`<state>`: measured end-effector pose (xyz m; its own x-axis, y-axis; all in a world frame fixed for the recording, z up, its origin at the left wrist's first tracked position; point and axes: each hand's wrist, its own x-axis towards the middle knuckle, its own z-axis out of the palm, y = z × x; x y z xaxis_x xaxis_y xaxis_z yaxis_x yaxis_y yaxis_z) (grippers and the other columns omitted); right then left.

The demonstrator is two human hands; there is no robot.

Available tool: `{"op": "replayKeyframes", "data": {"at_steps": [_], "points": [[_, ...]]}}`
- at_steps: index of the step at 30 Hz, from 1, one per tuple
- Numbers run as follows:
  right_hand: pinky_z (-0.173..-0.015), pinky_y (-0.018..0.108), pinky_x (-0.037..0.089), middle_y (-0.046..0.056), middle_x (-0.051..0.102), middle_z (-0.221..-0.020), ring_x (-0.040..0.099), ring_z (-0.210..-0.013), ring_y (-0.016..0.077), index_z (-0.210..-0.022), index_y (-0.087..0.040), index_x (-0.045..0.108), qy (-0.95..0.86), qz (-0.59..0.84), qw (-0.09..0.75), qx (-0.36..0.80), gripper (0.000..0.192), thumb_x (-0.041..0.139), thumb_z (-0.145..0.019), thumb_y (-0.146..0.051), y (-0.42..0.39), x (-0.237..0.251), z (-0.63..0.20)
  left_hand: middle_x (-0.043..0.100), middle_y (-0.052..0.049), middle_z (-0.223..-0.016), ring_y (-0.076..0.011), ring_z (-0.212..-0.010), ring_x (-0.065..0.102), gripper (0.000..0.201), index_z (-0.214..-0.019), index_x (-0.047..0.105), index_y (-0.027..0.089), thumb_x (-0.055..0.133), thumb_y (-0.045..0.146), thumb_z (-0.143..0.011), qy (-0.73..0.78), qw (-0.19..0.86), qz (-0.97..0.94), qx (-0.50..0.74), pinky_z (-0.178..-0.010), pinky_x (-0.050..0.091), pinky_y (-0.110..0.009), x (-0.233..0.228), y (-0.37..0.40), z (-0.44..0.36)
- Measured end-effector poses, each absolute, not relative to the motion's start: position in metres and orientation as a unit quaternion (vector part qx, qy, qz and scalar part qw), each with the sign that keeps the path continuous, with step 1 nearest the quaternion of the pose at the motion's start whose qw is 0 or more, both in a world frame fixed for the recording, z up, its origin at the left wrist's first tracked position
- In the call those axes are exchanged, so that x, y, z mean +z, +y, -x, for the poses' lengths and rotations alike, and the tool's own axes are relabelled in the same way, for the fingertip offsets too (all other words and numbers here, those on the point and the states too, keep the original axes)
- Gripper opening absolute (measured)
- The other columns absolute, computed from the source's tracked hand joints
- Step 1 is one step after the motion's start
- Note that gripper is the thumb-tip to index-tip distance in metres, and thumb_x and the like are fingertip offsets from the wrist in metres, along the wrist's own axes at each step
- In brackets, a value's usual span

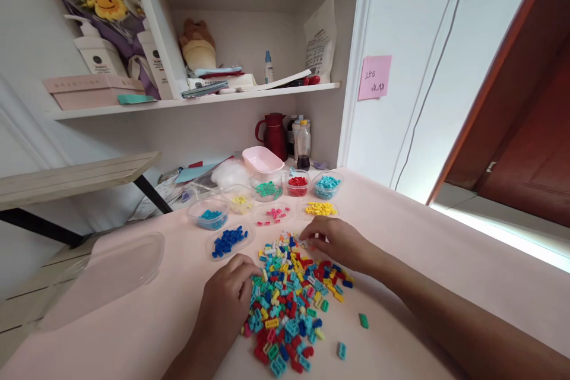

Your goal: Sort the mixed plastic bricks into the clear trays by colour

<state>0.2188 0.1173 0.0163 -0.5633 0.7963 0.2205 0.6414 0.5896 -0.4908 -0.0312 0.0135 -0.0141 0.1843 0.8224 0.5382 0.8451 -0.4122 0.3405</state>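
Note:
A heap of small mixed-colour toy building bricks (289,300) lies on the pink tabletop in front of me. At the heap's left edge is my left hand (229,291), its fingers curled inward and the tips among the bricks beside a pale yellow one. My right hand (341,240) reaches in from the right, thumb and forefinger bent down at the heap's far edge near some whitish bricks. What either hand's fingertips hold, if anything, is too small to make out. A green brick (364,320) and a light blue brick (341,350) lie apart, right of the heap.
Behind the heap stand clear containers of sorted bricks: dark blue bricks (229,241), yellow bricks (320,208), pink bricks (274,214), red bricks (297,183) and others. A clear lid (154,255) lies left. Farther back are a pink basin (262,160), red jug (275,136) and bottle (303,145).

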Motion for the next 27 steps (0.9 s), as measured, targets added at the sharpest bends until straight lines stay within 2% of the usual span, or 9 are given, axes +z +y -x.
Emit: {"op": "replayKeyframes", "data": {"at_steps": [5, 9, 13, 19, 27], "points": [[-0.060, 0.027, 0.044, 0.001, 0.072, -0.085, 0.063, -0.074, 0.0186, -0.086, -0.027, 0.074, -0.864, 0.417, 0.161, 0.233, 0.014, 0.064, -0.076, -0.028, 0.1169, 0.0190, -0.2241, 0.068, -0.001, -0.085, -0.0128, -0.077, 0.066, 0.032, -0.079, 0.065, 0.023, 0.038, 0.008, -0.081, -0.544, 0.020, 0.771, -0.331, -0.067, 0.049, -0.020, -0.0097, 0.0127, 0.0295], [-0.060, 0.027, 0.044, 0.001, 0.073, -0.088, 0.064, -0.075, 0.0191, -0.090, -0.029, 0.074, -0.863, 0.422, 0.141, 0.240, 0.018, 0.067, -0.073, -0.029, 0.1174, 0.0196, -0.2272, 0.068, 0.000, -0.085, -0.0133, -0.076, 0.066, 0.033, -0.078, 0.066, 0.024, 0.038, 0.007, -0.079, -0.544, 0.020, 0.773, -0.324, -0.067, 0.049, -0.021, -0.0098, 0.0133, 0.0296], [-0.059, 0.027, 0.043, 0.002, 0.072, -0.090, 0.064, -0.077, 0.0197, -0.086, -0.028, 0.074, -0.872, 0.423, 0.131, 0.209, 0.017, 0.067, -0.071, -0.025, 0.1169, 0.0165, -0.2254, 0.069, 0.000, -0.084, -0.0144, -0.077, 0.066, 0.034, -0.076, 0.067, 0.025, 0.038, 0.006, -0.078, -0.548, 0.015, 0.777, -0.308, -0.068, 0.049, -0.023, -0.0090, 0.0131, 0.0286], [-0.062, 0.027, 0.044, 0.001, 0.071, -0.094, 0.064, -0.080, 0.0192, -0.088, -0.030, 0.074, -0.881, 0.409, 0.130, 0.202, 0.018, 0.066, -0.072, -0.027, 0.1147, 0.0151, -0.2229, 0.069, -0.001, -0.084, -0.0155, -0.078, 0.066, 0.034, -0.077, 0.067, 0.024, 0.038, 0.007, -0.080, -0.553, 0.013, 0.780, -0.293, -0.069, 0.049, -0.024, -0.0072, 0.0117, 0.0270], [-0.070, 0.028, 0.046, 0.002, 0.070, -0.095, 0.063, -0.083, 0.0193, -0.083, -0.027, 0.073, -0.888, 0.387, 0.131, 0.211, 0.015, 0.065, -0.071, -0.022, 0.1103, 0.0186, -0.2188, 0.070, -0.001, -0.085, -0.0161, -0.079, 0.065, 0.033, -0.078, 0.068, 0.025, 0.039, 0.008, -0.080, -0.552, 0.016, 0.783, -0.285, -0.070, 0.049, -0.025, -0.0094, 0.0128, 0.0283]]}}
